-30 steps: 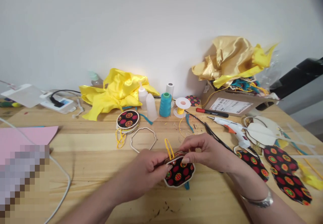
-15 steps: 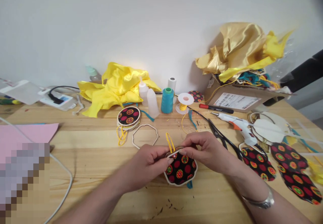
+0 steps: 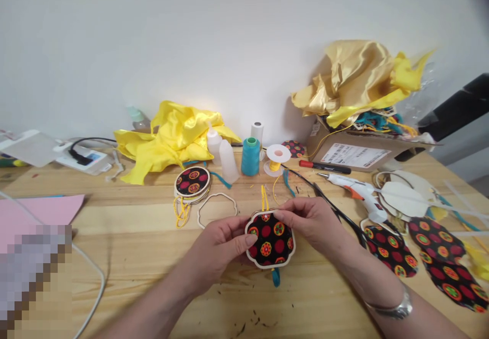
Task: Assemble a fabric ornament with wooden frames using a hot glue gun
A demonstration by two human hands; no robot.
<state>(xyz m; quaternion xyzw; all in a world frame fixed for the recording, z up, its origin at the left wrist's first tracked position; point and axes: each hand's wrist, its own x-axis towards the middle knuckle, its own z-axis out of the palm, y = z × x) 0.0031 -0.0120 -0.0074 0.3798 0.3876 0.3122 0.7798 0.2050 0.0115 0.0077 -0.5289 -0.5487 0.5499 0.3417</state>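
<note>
Tilted up since before, one patterned ornament (image 3: 269, 238) now faces the camera. Left hand (image 3: 221, 242) and right hand (image 3: 313, 224) both pinch its edges.

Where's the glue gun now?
Head view, right half: glue gun lies on the table between scissors and white cutouts, before the box.

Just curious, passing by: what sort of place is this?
Probably a craft or sewing workbench: a white hot-glue gun, a teal thread spool, and crumpled yellow satin cloth lie on the wooden table.

Your ornament (image 3: 270, 238): black fabric, red-orange dots, pale scalloped frame, face up, near the bench's front edge, 1 yellow loop (image 3: 264, 198) on top.
</note>
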